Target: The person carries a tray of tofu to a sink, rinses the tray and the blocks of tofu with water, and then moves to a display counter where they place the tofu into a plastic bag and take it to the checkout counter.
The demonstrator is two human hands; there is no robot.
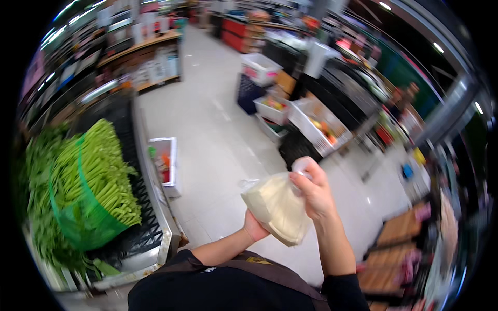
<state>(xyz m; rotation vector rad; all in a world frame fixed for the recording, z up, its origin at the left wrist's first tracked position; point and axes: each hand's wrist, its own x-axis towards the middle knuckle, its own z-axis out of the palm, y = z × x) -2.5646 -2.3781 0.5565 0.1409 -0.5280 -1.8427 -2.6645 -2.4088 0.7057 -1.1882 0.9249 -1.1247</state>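
My right hand [313, 190] grips the gathered top of a clear plastic bag [278, 208] in front of my body. Inside the bag is something pale cream and block-like, perhaps tofu; the film blurs it. My left hand [255, 227] holds the bag's lower left side from beneath, its fingers hidden behind the bag. Left of me, a large bundle of green leafy stalks [105, 171], probably celery, lies on a display stand, with green mesh netting [89, 221] around part of it.
The stand's metal edge [161, 237] runs close on my left. Beside it a white foam box [173, 171] sits on the tiled floor [210, 116]. Farther off are white plastic crates [307, 110] of produce and a black bag [297, 145]. Wooden-topped stands [393, 268] are at right.
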